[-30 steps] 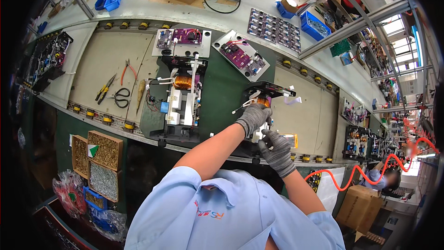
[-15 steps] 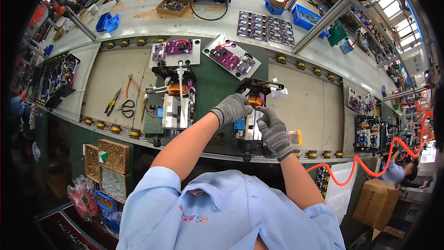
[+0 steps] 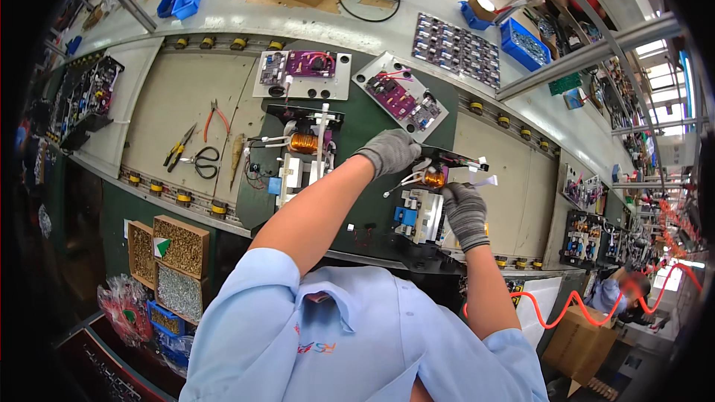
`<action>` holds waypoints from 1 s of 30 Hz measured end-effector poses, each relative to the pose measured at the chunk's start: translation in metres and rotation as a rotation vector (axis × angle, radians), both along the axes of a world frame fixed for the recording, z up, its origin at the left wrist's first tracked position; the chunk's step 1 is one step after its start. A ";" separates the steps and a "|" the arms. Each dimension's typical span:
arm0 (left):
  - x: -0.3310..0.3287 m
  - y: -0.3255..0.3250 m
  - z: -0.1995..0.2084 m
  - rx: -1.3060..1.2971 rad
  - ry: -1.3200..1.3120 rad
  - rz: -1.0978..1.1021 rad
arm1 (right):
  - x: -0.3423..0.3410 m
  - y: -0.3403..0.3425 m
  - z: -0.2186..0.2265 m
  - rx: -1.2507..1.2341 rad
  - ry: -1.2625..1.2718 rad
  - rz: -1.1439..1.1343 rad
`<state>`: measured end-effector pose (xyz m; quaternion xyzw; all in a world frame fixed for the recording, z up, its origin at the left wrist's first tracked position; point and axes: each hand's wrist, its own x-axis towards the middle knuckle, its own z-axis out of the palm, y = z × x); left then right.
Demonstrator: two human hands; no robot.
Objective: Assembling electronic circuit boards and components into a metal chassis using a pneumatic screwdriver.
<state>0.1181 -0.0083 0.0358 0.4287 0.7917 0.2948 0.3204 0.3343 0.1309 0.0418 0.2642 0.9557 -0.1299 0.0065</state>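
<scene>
An electronic power unit (image 3: pixel 421 216) with a black end plate, a white heatsink and a blue component stands slightly turned on the dark green board in front of me. My left hand (image 3: pixel 389 152), in a grey glove, is closed at the left end of its black plate. My right hand (image 3: pixel 466 216), gloved too, grips the unit's right side, fingertips beside the copper coil (image 3: pixel 433 178). White leads stick out left of the coil. The fingertips are partly hidden. To the left stands a similar unit (image 3: pixel 294 171) with its own copper coil (image 3: pixel 304 142), touched by neither hand.
Behind the units lie two metal plates with purple circuit boards (image 3: pixel 311 64) (image 3: pixel 391 95). Left are yellow-handled pliers (image 3: pixel 177 155), red-handled pliers (image 3: pixel 216 117) and black scissors (image 3: pixel 201 162). Bins of fasteners (image 3: pixel 181 247) sit lower left; an orange coiled hose (image 3: pixel 547 320) hangs right.
The right-hand unit has turned clockwise. My left hand has moved from the coil up to the end of the black plate; my right hand has shifted to the unit's right side. The view has swung.
</scene>
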 end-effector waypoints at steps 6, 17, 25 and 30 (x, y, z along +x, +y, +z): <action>-0.013 0.037 -0.090 -0.241 0.221 -0.291 | -0.023 0.007 -0.015 0.129 -0.364 -0.060; -0.004 0.037 -0.115 -0.277 -0.157 0.045 | -0.021 0.007 -0.037 0.048 -0.117 -0.149; -0.005 0.040 -0.098 -0.262 -0.845 0.210 | -0.046 -0.001 -0.050 0.005 -0.117 -0.167; -0.004 0.038 -0.107 -0.254 -0.997 0.198 | -0.052 0.007 -0.057 -0.005 -0.199 -0.203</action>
